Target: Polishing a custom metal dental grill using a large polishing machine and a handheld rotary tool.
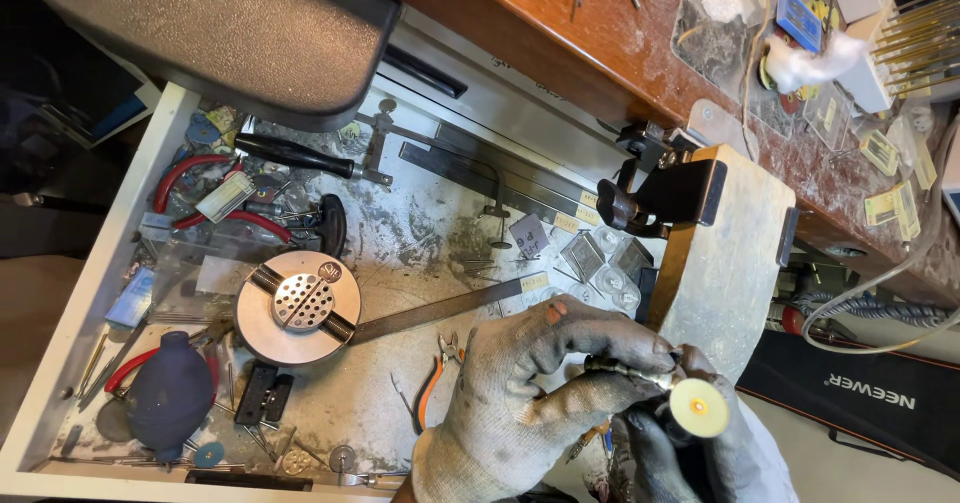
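My left hand (540,388), in a dirty grey glove, pinches a small dark metal piece (628,371) between thumb and fingers, just below the wooden bench pin (725,253). My right hand (655,453), in a darker glove, is low in the frame and partly cut off. It grips a rotary handpiece whose pale yellow polishing disc (700,408) sits right beside the metal piece. Whether disc and metal touch is not clear.
An open white drawer (90,293) under the bench holds a round perforated metal block (298,308), red-handled pliers (200,188), a blue rubber blower (170,393), orange-handled pliers (435,378), a saw frame (400,153) and small plastic bags (600,263). A black padded rest (230,33) overhangs it. A cluttered wooden benchtop (620,43) lies beyond.
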